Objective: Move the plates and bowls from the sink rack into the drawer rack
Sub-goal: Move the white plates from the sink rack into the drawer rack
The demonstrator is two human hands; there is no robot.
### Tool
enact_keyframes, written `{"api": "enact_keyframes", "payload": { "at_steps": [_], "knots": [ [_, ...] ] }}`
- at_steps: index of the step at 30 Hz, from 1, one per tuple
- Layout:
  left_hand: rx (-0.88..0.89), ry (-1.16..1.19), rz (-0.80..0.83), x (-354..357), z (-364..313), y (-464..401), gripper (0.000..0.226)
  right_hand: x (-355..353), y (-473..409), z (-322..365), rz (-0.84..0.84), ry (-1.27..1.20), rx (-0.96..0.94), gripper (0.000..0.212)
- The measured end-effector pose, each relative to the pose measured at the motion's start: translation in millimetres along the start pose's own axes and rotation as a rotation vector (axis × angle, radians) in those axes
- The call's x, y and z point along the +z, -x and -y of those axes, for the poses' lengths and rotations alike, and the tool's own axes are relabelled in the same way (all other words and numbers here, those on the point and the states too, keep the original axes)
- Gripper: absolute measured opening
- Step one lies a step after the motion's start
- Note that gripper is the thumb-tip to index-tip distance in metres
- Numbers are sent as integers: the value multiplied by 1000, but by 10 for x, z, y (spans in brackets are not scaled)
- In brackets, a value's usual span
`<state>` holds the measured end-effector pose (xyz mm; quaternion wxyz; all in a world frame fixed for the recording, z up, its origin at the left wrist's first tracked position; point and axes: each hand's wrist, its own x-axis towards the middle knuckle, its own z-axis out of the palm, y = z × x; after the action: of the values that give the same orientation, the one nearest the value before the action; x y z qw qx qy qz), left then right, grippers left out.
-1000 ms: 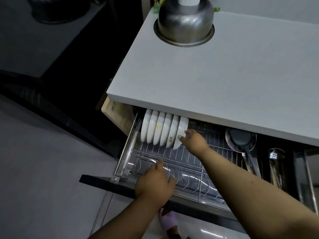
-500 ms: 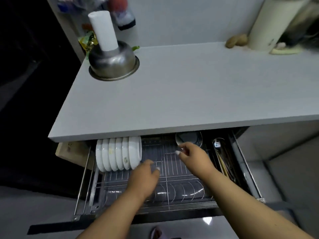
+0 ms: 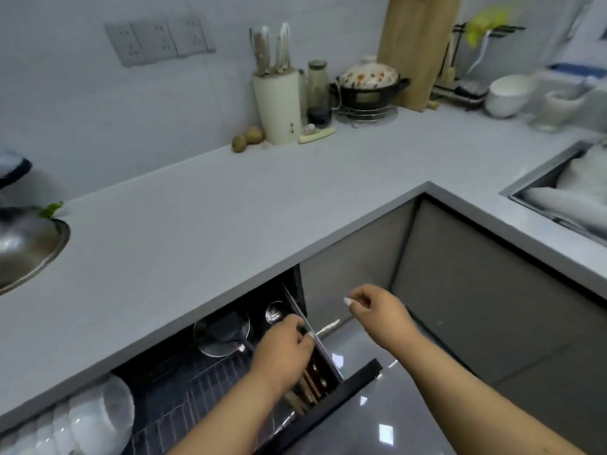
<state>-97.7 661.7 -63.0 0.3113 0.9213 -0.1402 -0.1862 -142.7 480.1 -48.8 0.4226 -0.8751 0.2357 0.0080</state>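
we see the drawer rack (image 3: 184, 399) pulled out under the counter (image 3: 230, 205). white bowls (image 3: 98, 418) stand at its left end. left hand (image 3: 282, 351) hangs over the rack's right side, fingers curled, holding nothing we can make out. right hand (image 3: 377, 310) is right of the rack, loosely curled, empty. sink (image 3: 525, 198) far right of the rack, its white dishes blurred.

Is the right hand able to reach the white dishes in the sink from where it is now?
Probably yes. The right hand hangs in open air before the cabinet corner, holding nothing, and the white dishes lie uncovered in the sink at the far right. Nothing stands between them, though the arm must travel rightward.
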Motion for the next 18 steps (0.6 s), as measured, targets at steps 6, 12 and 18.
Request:
{"api": "enact_keyframes", "payload": {
  "at_steps": [6,12,18],
  "knots": [
    [179,-70,76,689,-1060,-411,34,-1062,-123,-732,-162,-44,86,19],
    [349,-136,150,1315,-1989,-716,32,-1921,-109,-1370,-328,-94,211,17],
    [469,-165,214,1783,-2583,-943,33,-2413,-41,-1856,-429,-143,326,17]
  ]
}}
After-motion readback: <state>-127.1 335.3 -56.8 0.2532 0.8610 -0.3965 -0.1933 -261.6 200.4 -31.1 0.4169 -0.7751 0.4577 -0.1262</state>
